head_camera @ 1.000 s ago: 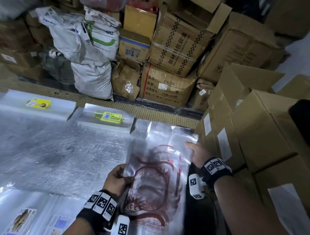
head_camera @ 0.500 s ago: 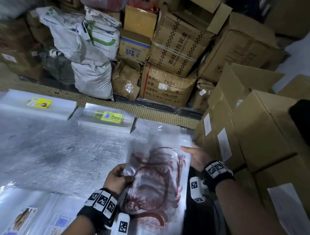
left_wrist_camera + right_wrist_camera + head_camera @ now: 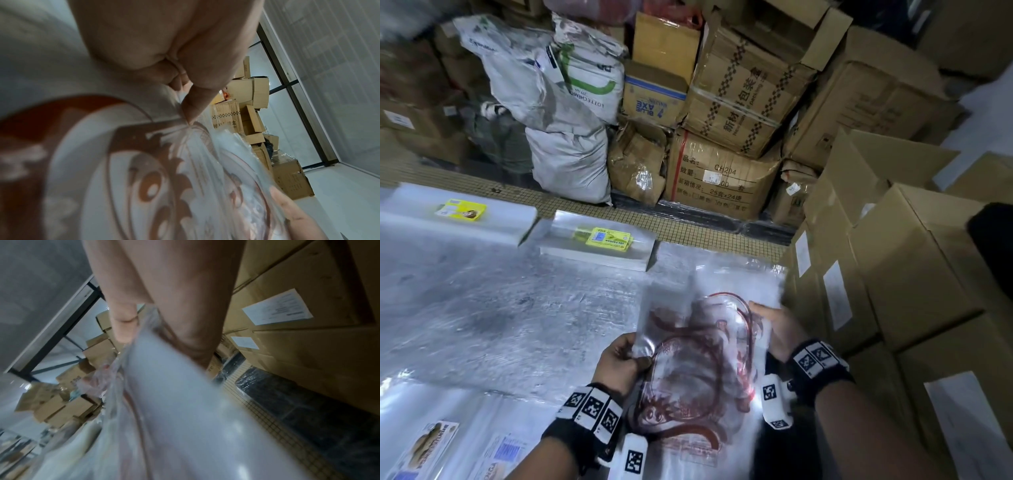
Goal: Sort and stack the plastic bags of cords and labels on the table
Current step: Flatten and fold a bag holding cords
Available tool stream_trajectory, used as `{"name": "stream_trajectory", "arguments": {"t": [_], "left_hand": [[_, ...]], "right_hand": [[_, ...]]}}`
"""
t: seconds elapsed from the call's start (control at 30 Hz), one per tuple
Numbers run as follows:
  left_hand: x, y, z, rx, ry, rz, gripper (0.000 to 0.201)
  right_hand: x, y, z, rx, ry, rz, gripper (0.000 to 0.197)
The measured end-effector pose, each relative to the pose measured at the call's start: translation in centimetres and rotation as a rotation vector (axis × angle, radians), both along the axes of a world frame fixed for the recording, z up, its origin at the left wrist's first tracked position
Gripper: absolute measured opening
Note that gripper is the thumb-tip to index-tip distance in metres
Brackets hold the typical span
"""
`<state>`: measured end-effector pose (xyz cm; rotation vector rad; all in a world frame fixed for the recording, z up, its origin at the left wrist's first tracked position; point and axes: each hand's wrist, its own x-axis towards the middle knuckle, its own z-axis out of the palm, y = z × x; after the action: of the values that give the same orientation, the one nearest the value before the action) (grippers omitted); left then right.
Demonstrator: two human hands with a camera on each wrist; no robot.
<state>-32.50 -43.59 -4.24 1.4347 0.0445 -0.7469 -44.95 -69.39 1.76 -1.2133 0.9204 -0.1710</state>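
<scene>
A clear plastic bag (image 3: 702,363) printed with red-brown artwork is held up over the near right part of the table (image 3: 493,308). My left hand (image 3: 619,359) pinches its left edge between thumb and fingers; in the left wrist view the thumb (image 3: 191,105) presses the bag (image 3: 123,178). My right hand (image 3: 774,325) grips the right edge, with the film (image 3: 174,402) running under its thumb in the right wrist view. More clear bags (image 3: 722,270) lie flat beneath it.
Two white stacks with yellow labels (image 3: 460,209) (image 3: 607,237) sit at the table's far edge. Labelled bags (image 3: 431,445) lie at the near left. Cardboard boxes (image 3: 893,267) stand close on the right. Sacks (image 3: 565,113) and cartons (image 3: 743,85) are piled behind.
My right hand has slid down the bag's right edge toward me and curled onto it. The bag's top has drawn nearer. The left hand has kept its pinch.
</scene>
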Motion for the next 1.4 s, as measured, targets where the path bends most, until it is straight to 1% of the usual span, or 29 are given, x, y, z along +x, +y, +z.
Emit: {"name": "stream_trajectory", "arguments": {"t": [0.03, 0.07, 0.13, 0.27, 0.33, 0.37, 0.43, 0.47, 0.5, 0.53, 0.57, 0.7, 0.8, 0.87, 0.9, 0.97, 1.07, 1.17, 1.23, 1.33, 1.4], "left_hand": [[-0.1, 0.0, 0.1, -0.003, -0.003, -0.001, 0.037], [-0.1, 0.0, 0.3, -0.01, -0.006, -0.003, 0.037], [-0.3, 0.0, 0.5, -0.024, -0.009, -0.005, 0.036], [-0.3, 0.0, 0.6, -0.038, 0.01, 0.009, 0.036], [-0.3, 0.0, 0.6, -0.008, 0.001, 0.019, 0.038], [-0.3, -0.1, 0.6, 0.006, -0.01, 0.021, 0.039], [-0.3, -0.2, 0.6, 0.022, -0.018, 0.024, 0.039], [-0.3, -0.2, 0.6, 0.028, -0.017, 0.027, 0.039], [-0.2, -0.2, 0.5, 0.036, -0.015, 0.03, 0.038], [-0.2, -0.3, 0.6, 0.045, -0.014, 0.026, 0.037], [-0.1, -0.3, 0.7, 0.052, -0.013, 0.018, 0.037], [-0.1, -0.4, 1.8, 0.017, 0.017, -0.007, 0.037], [0.1, -0.5, 1.9, 0.015, 0.038, -0.018, 0.036], [0.2, -0.4, 1.5, 0.045, 0.019, -0.031, 0.037], [0.2, -0.4, 1.4, 0.054, 0.018, -0.033, 0.038], [0.3, -0.3, 1.0, 0.068, 0.024, -0.036, 0.038], [0.7, -0.3, 0.2, 0.079, 0.02, -0.056, 0.038], [0.8, -0.4, 0.2, 0.077, 0.031, -0.073, 0.038], [0.8, -0.1, 0.5, 0.066, 0.055, -0.089, 0.035], [1.4, 0.2, 0.3, 0.078, 0.109, -0.146, 0.036], [1.7, 0.4, 0.0, 0.094, 0.16, -0.184, 0.034]], "right_hand": [[-0.1, 0.2, 0.2, -0.032, 0.01, 0.026, 0.021], [-0.2, 0.2, 0.0, -0.082, 0.029, 0.034, 0.025], [-0.2, -0.1, 0.0, -0.163, 0.044, 0.012, 0.027], [-0.1, -0.6, 2.6, -0.252, 0.054, -0.041, 0.009], [-0.2, -1.2, 4.8, -0.26, 0.021, -0.045, 0.001], [-0.3, -1.6, 6.0, -0.286, 0.022, -0.054, 0.003], [-0.4, -2.2, 8.5, -0.333, -0.002, -0.085, 0.021], [-0.5, -2.5, 9.6, -0.335, -0.023, -0.087, 0.026], [-0.7, -2.2, 10.9, -0.339, -0.05, -0.075, 0.02], [-0.8, -1.9, 12.1, -0.359, -0.07, -0.058, 0.009], [-1.0, -1.6, 13.3, -0.394, -0.077, -0.032, 0.003], [-2.0, 0.7, 18.6, -0.608, -0.073, 0.104, 0.014], [-2.7, 1.8, 21.1, -0.696, -0.095, 0.14, 0.014], [-3.0, 2.3, 22.1, -0.665, -0.159, 0.098, 0.014], [-3.1, 2.5, 22.4, -0.607, -0.217, 0.078, 0.015], [-3.2, 3.0, 23.0, -0.464, -0.299, 0.048, 0.024], [-3.1, 4.3, 22.3, -0.353, -0.327, 0.054, 0.022], [-2.3, 5.6, 19.2, -0.193, -0.286, 0.088, 0.028], [-1.5, 6.3, 15.9, -0.079, -0.247, 0.093, 0.025], [-0.3, 6.9, 9.8, 0.039, -0.088, 0.056, 0.021], [0.4, 6.7, 6.0, 0.046, 0.021, 0.023, 0.024]]}}
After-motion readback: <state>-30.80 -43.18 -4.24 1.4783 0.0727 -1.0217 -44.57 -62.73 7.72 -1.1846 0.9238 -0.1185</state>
